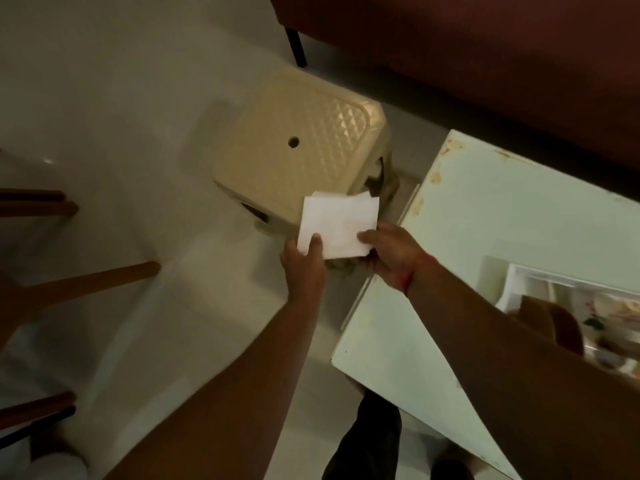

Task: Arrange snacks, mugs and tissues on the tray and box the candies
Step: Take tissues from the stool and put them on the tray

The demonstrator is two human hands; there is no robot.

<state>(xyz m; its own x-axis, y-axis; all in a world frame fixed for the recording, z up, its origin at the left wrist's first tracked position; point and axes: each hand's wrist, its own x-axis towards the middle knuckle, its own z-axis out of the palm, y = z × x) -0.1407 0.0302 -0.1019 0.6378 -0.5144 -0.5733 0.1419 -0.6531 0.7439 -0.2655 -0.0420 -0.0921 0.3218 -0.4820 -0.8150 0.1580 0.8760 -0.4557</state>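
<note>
A white folded tissue (337,223) is held up between both hands, above the floor and the near corner of a cream plastic stool (294,147). My left hand (306,261) pinches its lower left corner with the thumb on top. My right hand (388,254) grips its lower right edge; something crumpled and pale shows under that hand. At the far right edge sits a white tray (519,275) with blurred items in it, partly hidden by my right arm.
A pale green table (485,209) with worn, stained edges fills the right side. Dark red furniture (485,46) with a black leg lies behind. Wooden chair legs (86,278) stick in from the left over the white floor. My dark trouser leg (367,441) shows below.
</note>
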